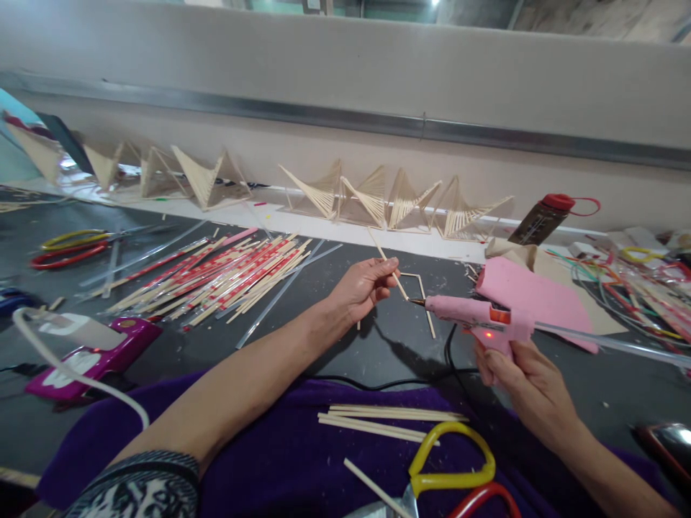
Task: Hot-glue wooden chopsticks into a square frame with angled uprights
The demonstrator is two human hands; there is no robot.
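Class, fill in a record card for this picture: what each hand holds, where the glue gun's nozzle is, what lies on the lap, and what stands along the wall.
left hand: pinches a thin stick frame above the table
right hand: grips a pink glue gun
nozzle: at the frame's near corner; contact cannot be told
lap: purple cloth with loose sticks and scissors
table, left: pile of chopsticks
wall: row of stick models; bottle at its right end
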